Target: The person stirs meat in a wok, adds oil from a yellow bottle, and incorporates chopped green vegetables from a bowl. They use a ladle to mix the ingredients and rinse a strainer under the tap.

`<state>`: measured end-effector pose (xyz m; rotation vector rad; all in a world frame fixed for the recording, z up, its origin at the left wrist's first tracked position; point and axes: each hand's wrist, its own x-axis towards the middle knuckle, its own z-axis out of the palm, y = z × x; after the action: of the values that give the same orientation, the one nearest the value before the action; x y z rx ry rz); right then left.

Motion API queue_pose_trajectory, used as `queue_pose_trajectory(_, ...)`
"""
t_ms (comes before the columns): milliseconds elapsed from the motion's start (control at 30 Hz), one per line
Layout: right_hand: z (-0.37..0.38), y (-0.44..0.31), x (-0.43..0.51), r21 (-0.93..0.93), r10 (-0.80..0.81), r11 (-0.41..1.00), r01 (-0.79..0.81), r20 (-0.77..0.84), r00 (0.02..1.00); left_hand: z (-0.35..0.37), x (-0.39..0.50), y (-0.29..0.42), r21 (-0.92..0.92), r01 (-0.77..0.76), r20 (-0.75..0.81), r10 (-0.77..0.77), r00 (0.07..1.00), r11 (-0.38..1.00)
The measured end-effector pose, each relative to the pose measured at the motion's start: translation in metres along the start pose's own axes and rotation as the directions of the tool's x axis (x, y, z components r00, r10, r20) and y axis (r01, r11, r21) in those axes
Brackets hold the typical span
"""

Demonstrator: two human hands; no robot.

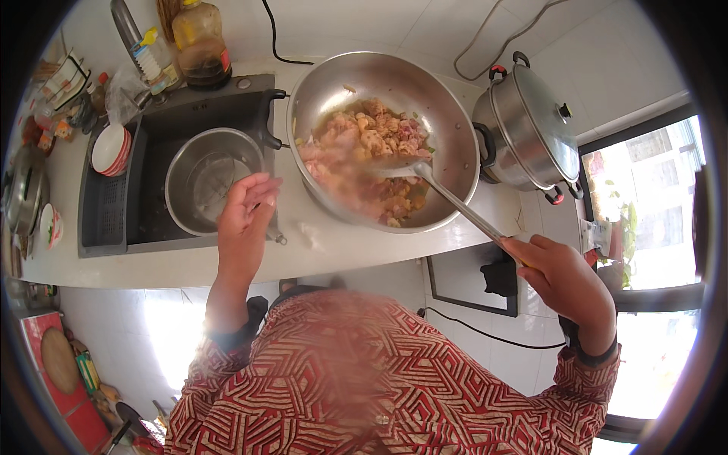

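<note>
My right hand (549,270) grips the handle of a metal wok spatula (455,199). The spatula's blade rests among pieces of pale, partly browned meat (375,136) in a large steel wok (449,122). Steam or a smear on the lens blurs the lower left part of the meat. My left hand (247,210) hangs in the air with loosely curled fingers and nothing in it. Below it in the picture's depth, a round steel pot (176,199) sits in the dark sink (151,142) with what looks like clear water inside.
A tall lidded steamer pot (495,136) stands right of the wok. Left, stacked red-and-white bowls (111,151) sit on the sink's edge. Behind the sink stand a large bottle of dark liquid (202,51) and the faucet (125,25). A black cable (273,34) runs down the wall behind the wok.
</note>
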<state>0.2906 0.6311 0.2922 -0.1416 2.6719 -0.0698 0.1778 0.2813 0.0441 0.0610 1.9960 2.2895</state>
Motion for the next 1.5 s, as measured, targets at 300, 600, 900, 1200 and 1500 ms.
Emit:
queue_pose_trajectory(300, 0.026, -0.021, 0.021, -0.003, 0.051, 0.999, -0.051, -0.045, 0.998, 0.015, 0.016, -0.005, -0.009, -0.041, 0.075, 0.042, 0.996, 0.999)
queue_pose_trajectory(600, 0.047, -0.013, 0.054, 0.284, -0.040, 0.951, 0.125, -0.286, 0.957, 0.007, 0.014, -0.008, 0.018, -0.030, 0.103, 0.028, 0.994, 0.999)
queue_pose_trajectory(900, 0.032, 0.019, 0.092, 0.607, 0.386, 0.752, -0.258, -0.088, 0.918, -0.004, 0.004, -0.009, 0.017, 0.002, 0.099, -0.004, 0.995, 1.000)
queue_pose_trajectory(1200, 0.065, 0.007, 0.096, 0.045, -0.239, 0.953, 0.300, -0.496, 0.835, -0.016, -0.004, -0.002, 0.042, 0.050, 0.070, -0.053, 0.996, 0.998)
queue_pose_trajectory(1500, 0.044, -0.030, 0.011, 0.127, 0.122, 0.985, -0.119, -0.017, 0.992, -0.018, 0.004, -0.012, 0.028, 0.081, 0.094, -0.083, 0.992, 0.996)
